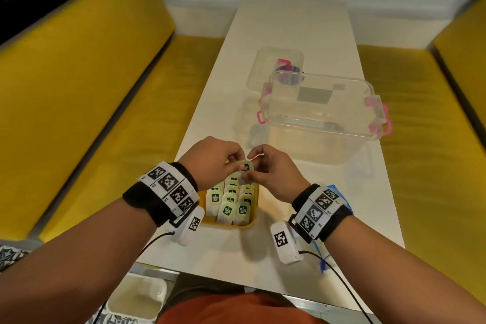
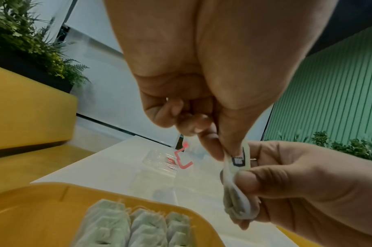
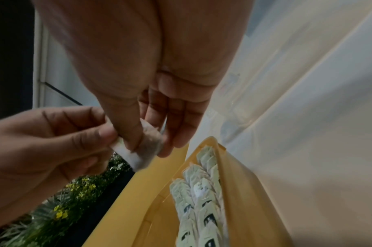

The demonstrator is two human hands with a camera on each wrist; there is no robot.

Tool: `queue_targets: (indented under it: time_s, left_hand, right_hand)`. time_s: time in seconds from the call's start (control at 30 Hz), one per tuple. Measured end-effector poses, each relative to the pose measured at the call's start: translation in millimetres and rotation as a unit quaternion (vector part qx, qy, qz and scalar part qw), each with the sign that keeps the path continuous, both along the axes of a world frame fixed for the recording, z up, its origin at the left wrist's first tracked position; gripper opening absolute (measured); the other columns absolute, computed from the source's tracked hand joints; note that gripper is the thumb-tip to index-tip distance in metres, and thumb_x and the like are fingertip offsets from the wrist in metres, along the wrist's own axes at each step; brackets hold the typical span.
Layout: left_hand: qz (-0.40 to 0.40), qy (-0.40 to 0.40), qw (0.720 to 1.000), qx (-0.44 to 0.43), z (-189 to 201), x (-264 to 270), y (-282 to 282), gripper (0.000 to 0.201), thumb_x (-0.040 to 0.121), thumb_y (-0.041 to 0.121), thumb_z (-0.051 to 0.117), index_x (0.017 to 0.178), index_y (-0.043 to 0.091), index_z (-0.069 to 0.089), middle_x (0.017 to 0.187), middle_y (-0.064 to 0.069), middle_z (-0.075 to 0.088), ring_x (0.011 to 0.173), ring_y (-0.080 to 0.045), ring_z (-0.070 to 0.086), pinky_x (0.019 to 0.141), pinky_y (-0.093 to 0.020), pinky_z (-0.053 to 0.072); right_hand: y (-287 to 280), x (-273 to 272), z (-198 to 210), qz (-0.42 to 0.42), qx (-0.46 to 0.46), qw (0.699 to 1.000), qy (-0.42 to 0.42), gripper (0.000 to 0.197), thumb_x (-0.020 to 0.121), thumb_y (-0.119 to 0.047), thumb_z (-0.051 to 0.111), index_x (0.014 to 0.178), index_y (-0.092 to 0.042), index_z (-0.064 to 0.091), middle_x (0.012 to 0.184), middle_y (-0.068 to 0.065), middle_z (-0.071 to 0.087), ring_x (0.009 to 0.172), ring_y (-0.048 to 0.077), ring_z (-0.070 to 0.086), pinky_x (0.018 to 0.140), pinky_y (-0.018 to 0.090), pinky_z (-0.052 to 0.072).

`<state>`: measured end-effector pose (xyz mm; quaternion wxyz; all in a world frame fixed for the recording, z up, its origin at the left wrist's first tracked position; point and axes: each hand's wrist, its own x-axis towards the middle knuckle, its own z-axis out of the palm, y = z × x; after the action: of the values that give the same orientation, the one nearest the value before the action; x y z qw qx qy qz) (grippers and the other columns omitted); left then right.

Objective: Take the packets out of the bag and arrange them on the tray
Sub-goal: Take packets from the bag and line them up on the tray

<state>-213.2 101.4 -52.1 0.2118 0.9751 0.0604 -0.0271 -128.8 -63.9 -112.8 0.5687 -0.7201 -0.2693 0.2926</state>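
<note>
One yellow tray [image 1: 201, 198] is seen on the desk [image 1: 289, 34], and all else is placed from it. In the tray, packets [image 1: 228, 209] are laid in three rows; their exact number cannot be told, since they overlap. One more packet [image 1: 246, 167] is held just above the tray's far end by two hands, the left hand [image 1: 210, 163] and the right hand [image 1: 276, 168]. Beyond the tray, one clear bin [image 1: 320, 116] and one clear lid [image 1: 273, 66] are counted. Two yellow benches [image 1: 86, 81] flank the desk.
</note>
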Motion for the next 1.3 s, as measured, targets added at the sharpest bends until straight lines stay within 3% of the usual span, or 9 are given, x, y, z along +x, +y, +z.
queue_targets:
  time_s: [0.1, 0.2, 0.3, 0.47, 0.63, 0.77, 0.9, 1.07, 1.3]
  left_hand:
    - [0.001, -0.007, 1.0, 0.011, -0.4, -0.3, 1.0, 0.011, 0.088, 0.04, 0.064, 0.096, 0.032, 0.066, 0.088, 0.012, 0.067, 0.065, 0.002, 0.048, 0.065, -0.023, 0.037]
    - [-0.004, -0.001, 1.0, 0.022, 0.3, -1.4, 1.3, 0.011, 0.09, 0.038, 0.063, 0.1, 0.033, 0.065, 0.092, 0.011, 0.069, 0.068, -0.003, 0.049, 0.066, -0.023, 0.037]
    - [-0.001, 0.006, 0.998, 0.055, 3.7, -3.8, 4.8, 0.013, 0.091, 0.037, 0.06, 0.104, 0.034, 0.064, 0.094, 0.012, 0.069, 0.069, -0.005, 0.048, 0.065, -0.023, 0.036]
    - [-0.007, 0.118, 0.983, 0.144, 3.7, -17.2, 18.9, 0.013, 0.092, 0.03, 0.053, 0.099, 0.034, 0.063, 0.095, 0.009, 0.068, 0.081, -0.013, 0.058, 0.065, -0.025, 0.043]
    - [-0.063, 0.273, 0.939, 0.199, -16.8, -28.4, 16.1, 0.018, 0.089, 0.024, 0.059, 0.103, 0.032, 0.067, 0.105, 0.007, 0.063, 0.084, -0.013, 0.055, 0.066, -0.025, 0.04]
    - [-0.084, 0.329, 0.922, 0.188, -39.7, -26.5, 14.4, 0.021, 0.086, 0.019, 0.065, 0.104, 0.029, 0.069, 0.108, 0.007, 0.065, 0.096, -0.016, 0.061, 0.068, -0.026, 0.043]
    - [-0.095, 0.339, 0.916, 0.191, -53.1, -18.2, 13.2, 0.023, 0.087, 0.015, 0.062, 0.107, 0.024, 0.07, 0.109, 0.005, 0.067, 0.099, -0.016, 0.061, 0.069, -0.025, 0.04]
    - [-0.085, 0.313, 0.928, 0.184, -60.4, -12.1, 15.2, 0.021, 0.088, 0.018, 0.062, 0.106, 0.022, 0.071, 0.109, 0.007, 0.067, 0.099, -0.014, 0.061, 0.069, -0.023, 0.04]
    - [-0.049, 0.306, 0.932, 0.188, -51.2, -10.2, 14.0, 0.022, 0.087, 0.029, 0.066, 0.108, 0.026, 0.068, 0.109, 0.004, 0.064, 0.097, -0.017, 0.061, 0.068, -0.024, 0.041]
  right_hand:
    - [0.6, -0.1, -2.2, 0.014, -0.035, 0.998, -0.055, 0.016, 0.077, -0.009, 0.08, 0.086, -0.009, 0.067, 0.079, 0.014, 0.07, 0.07, 0.014, 0.061, 0.07, 0.04, 0.054]
    - [1.6, 0.4, -3.1, 0.019, -0.05, 0.996, -0.074, 0.011, 0.078, -0.011, 0.079, 0.084, -0.012, 0.07, 0.075, 0.003, 0.069, 0.066, 0.009, 0.058, 0.068, 0.034, 0.052]
    - [1.5, 0.0, -3.7, 0.023, -0.063, 0.992, -0.107, 0.017, 0.077, -0.017, 0.08, 0.09, -0.015, 0.068, 0.078, 0.002, 0.068, 0.065, 0.009, 0.056, 0.067, 0.032, 0.052]
    - [-5.2, 2.9, -13.5, -0.011, -0.123, 0.98, -0.155, 0.022, 0.081, -0.021, 0.075, 0.099, -0.018, 0.063, 0.087, -0.003, 0.067, 0.066, 0.009, 0.056, 0.066, 0.025, 0.047]
    - [-7.3, 5.9, -21.1, 0.012, -0.225, 0.968, -0.113, 0.045, 0.082, -0.03, 0.072, 0.118, -0.018, 0.048, 0.085, 0.002, 0.067, 0.077, 0.016, 0.063, 0.07, 0.029, 0.049]
    - [-6.4, 3.9, -23.6, 0.037, -0.244, 0.967, -0.06, 0.044, 0.086, -0.02, 0.064, 0.124, -0.017, 0.041, 0.074, 0.003, 0.071, 0.062, 0.017, 0.068, 0.068, 0.034, 0.057]
    - [-6.3, 1.3, -20.8, 0.038, -0.238, 0.97, -0.01, 0.042, 0.088, -0.011, 0.058, 0.125, -0.015, 0.04, 0.072, 0.008, 0.071, 0.059, 0.024, 0.07, 0.059, 0.033, 0.06]
    - [-4.8, -0.2, -21.0, 0.033, -0.232, 0.972, 0.022, 0.038, 0.089, -0.012, 0.057, 0.123, -0.014, 0.041, 0.067, 0.005, 0.068, 0.054, 0.019, 0.068, 0.055, 0.032, 0.059]
    - [-9.0, -0.5, -17.0, 0.02, -0.232, 0.972, 0.014, 0.036, 0.092, -0.018, 0.055, 0.124, -0.016, 0.039, 0.073, 0.006, 0.068, 0.059, 0.023, 0.069, 0.062, 0.037, 0.061]
